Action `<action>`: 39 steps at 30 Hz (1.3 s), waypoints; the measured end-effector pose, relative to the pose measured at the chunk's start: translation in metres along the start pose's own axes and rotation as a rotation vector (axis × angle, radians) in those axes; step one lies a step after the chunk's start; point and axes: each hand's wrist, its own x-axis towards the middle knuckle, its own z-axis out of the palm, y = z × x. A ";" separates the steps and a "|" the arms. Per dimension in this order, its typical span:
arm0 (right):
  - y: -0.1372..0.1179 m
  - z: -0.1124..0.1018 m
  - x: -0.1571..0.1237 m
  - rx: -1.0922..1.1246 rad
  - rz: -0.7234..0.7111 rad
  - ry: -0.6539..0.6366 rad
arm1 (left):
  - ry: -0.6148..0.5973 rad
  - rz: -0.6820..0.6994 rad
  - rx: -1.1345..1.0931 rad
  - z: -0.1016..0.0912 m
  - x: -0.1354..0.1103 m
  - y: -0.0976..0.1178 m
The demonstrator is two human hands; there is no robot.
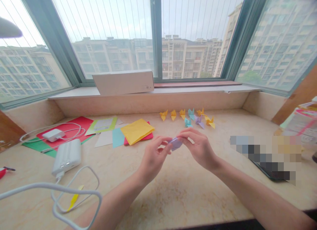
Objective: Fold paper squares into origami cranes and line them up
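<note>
A small folded piece of purple origami paper (175, 143) is held up between both hands, above the stone surface. My left hand (156, 153) pinches its left side between thumb and fingers. The upper right part of the paper is gripped by the thumb and fingertips of my right hand (198, 147), which partly cover it. Beyond the hands stand several folded paper cranes in yellow (182, 114), light blue (191, 113) and purple (199, 121). To the left of my left hand lies a stack of yellow paper (137, 131) over red sheets.
Red paper (74, 132), a white charger (53, 135) and a white power bank (67, 156) with looping cables lie at left. A long white box (123, 83) sits on the window ledge. A blurred-out phone-like object (267, 164) and a clear plastic package (300, 124) are at right.
</note>
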 end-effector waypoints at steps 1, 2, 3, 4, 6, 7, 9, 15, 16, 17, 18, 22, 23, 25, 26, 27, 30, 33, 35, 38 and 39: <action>0.000 0.000 0.000 0.003 -0.006 0.001 | -0.015 -0.009 -0.001 0.000 0.000 -0.001; 0.000 0.000 -0.001 0.009 -0.008 0.001 | -0.030 -0.015 0.002 0.000 0.000 -0.001; 0.001 0.001 -0.001 0.016 -0.008 0.002 | -0.041 -0.020 0.006 0.001 -0.001 -0.001; 0.001 0.002 -0.002 0.027 0.000 0.004 | -0.048 -0.026 0.010 0.001 -0.001 -0.001; 0.003 0.003 -0.004 0.066 0.033 0.017 | -0.051 -0.051 0.007 0.001 -0.001 -0.001; 0.004 0.004 -0.005 0.093 0.055 0.023 | -0.052 -0.071 -0.004 0.001 -0.001 0.000; 0.004 0.006 -0.006 0.139 0.096 0.024 | -0.054 -0.109 -0.051 0.001 -0.001 0.002; -0.001 0.010 -0.008 0.065 0.158 -0.029 | -0.012 -0.182 -0.247 0.003 0.001 0.003; -0.001 0.011 -0.008 0.068 0.163 -0.040 | -0.003 -0.189 -0.268 0.003 0.001 0.003; -0.002 0.011 -0.009 0.073 0.170 -0.050 | 0.002 -0.193 -0.281 0.003 0.001 0.003; -0.002 0.011 -0.009 0.077 0.177 -0.060 | 0.004 -0.197 -0.288 0.004 0.001 0.002; -0.002 0.012 -0.010 0.104 0.198 -0.079 | -0.011 -0.216 -0.295 0.005 -0.001 0.004; -0.003 0.012 -0.010 0.123 0.196 -0.076 | -0.014 -0.221 -0.301 0.005 -0.001 0.004; -0.004 0.011 -0.009 0.159 0.183 -0.062 | -0.020 -0.226 -0.327 0.004 -0.001 0.006; -0.004 0.011 -0.009 0.170 0.171 -0.060 | -0.022 -0.227 -0.341 0.004 -0.001 0.006; -0.005 0.010 -0.009 0.173 0.157 -0.065 | -0.023 -0.227 -0.354 0.003 -0.001 0.007; -0.008 0.011 -0.009 0.127 0.102 -0.105 | -0.018 -0.241 -0.369 0.003 0.000 0.007; -0.008 0.015 -0.014 0.035 0.038 -0.136 | -0.016 -0.257 -0.339 0.004 0.000 0.007; -0.007 0.018 -0.017 -0.024 0.017 -0.164 | -0.025 -0.262 -0.306 0.005 0.000 0.005; -0.008 0.020 -0.018 -0.042 0.030 -0.192 | -0.017 -0.252 -0.262 0.005 -0.001 0.001; -0.008 0.020 -0.017 -0.024 0.039 -0.189 | -0.008 -0.243 -0.253 0.005 -0.001 0.000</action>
